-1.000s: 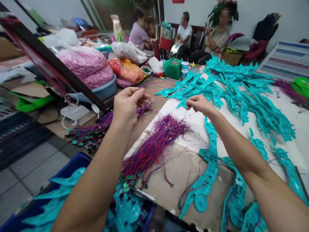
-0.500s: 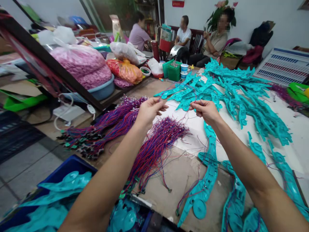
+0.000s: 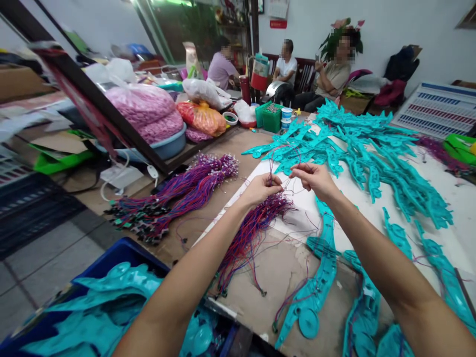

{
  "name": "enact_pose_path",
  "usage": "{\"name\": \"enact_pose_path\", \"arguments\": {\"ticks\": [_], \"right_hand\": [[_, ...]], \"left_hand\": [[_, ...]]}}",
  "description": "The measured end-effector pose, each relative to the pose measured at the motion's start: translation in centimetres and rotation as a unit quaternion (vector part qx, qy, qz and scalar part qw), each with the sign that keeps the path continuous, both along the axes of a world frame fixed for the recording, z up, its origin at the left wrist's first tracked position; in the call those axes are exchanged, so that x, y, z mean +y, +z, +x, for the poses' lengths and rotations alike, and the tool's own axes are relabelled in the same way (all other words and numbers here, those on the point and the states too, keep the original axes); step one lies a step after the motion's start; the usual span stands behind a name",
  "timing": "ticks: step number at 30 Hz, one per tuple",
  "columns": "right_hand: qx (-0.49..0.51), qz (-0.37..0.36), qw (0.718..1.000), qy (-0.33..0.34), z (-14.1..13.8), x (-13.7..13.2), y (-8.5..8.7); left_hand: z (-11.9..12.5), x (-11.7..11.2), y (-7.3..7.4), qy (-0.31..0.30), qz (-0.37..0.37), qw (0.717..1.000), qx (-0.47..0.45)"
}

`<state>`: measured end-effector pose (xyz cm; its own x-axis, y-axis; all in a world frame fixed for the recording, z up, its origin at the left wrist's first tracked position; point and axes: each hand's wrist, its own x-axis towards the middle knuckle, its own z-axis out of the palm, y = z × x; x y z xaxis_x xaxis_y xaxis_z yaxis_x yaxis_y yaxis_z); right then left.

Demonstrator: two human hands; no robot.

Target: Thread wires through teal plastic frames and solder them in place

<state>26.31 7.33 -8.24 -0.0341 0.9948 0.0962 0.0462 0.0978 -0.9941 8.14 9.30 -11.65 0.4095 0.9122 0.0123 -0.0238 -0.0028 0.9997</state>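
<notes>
My left hand point(image 3: 263, 189) pinches thin red and blue wires point(image 3: 270, 161), which loop up above the fingers. Close by on the right, my right hand point(image 3: 314, 179) has its thumb and fingertips closed on the same fine wires; their ends are too thin to make out. Just below both hands lies a bundle of red, blue and purple wires point(image 3: 249, 233) with small connectors at the near end. A long turquoise plastic part point(image 3: 323, 267) with wires laid along it rests on the table below my right hand.
A second wire bundle point(image 3: 186, 191) lies to the left. Turquoise parts pile up at the back right point(image 3: 357, 134), and more fill a blue crate point(image 3: 124, 245) at the front left. Behind stand a green box point(image 3: 272, 118) and solder-like spools point(image 3: 286, 118). Several people sit beyond the table.
My left hand has moved right and down, close to my right hand, and now pinches the wires. A wire loop now rises above it. The view has shifted slightly.
</notes>
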Motion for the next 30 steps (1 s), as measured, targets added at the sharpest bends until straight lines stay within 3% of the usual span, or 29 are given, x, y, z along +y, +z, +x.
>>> {"name": "enact_pose_path", "arguments": {"ticks": [4,13,17,20,24,30], "right_hand": [[-0.061,-0.028,0.998,0.012,-0.3,-0.1,-0.7],[-0.140,0.004,0.990,0.005,-0.3,-0.7,-1.8],[-0.061,0.003,0.998,0.001,0.3,-1.2,-1.3],[0.048,-0.015,0.998,0.030,1.1,-0.9,-0.8],[0.053,-0.034,0.998,0.009,1.6,0.2,-1.0],[0.118,-0.049,0.992,0.017,0.6,1.6,-1.1]], "left_hand": [[0.2,-0.2,-0.2,0.019,0.018,0.999,-0.030],[0.8,-0.4,-0.1,0.071,0.057,0.996,-0.014],[0.8,1.1,-0.5,0.162,0.127,0.977,0.058],[0.6,2.6,-0.8,0.206,0.119,0.968,0.076],[0.4,3.5,-1.0,0.191,0.115,0.969,0.111],[-0.5,2.1,-0.7,0.121,0.082,0.981,0.129]]}}
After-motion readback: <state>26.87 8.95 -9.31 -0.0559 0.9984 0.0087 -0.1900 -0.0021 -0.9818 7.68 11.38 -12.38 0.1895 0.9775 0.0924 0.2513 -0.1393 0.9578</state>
